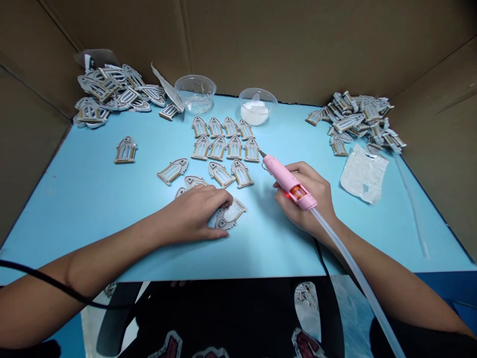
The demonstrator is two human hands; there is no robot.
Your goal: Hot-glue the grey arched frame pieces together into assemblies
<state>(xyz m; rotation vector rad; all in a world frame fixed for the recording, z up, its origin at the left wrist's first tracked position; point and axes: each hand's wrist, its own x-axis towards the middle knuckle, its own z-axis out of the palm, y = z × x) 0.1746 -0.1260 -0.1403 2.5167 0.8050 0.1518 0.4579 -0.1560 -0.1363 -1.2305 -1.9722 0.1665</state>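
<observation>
Here: right hand point(319, 191) grasping pink tubular tool point(280, 174), translucent rod point(357, 271) trailing. Left hand point(197, 211) touching arched grey piece point(234, 211), grip unclear. Far right, jumbled similar pieces point(349, 122) on smooth blue counter point(261, 256).

glue gun point(276, 171): pink, amber window point(298, 192), light point(287, 195) glows red | glue stick point(356, 271): milky translucent | arched pieces point(234, 147): grey, tan-edged, whitish-paned | tabletop point(89, 209): pale blue | walls point(261, 44): brown | cable point(44, 279): black

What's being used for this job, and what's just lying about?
In use:
pink pen-shaped tool in the right hand
grey arched window-shaped piece at the left hand

Probably just lying about:
flat white packet
long thin translucent rod
</observation>
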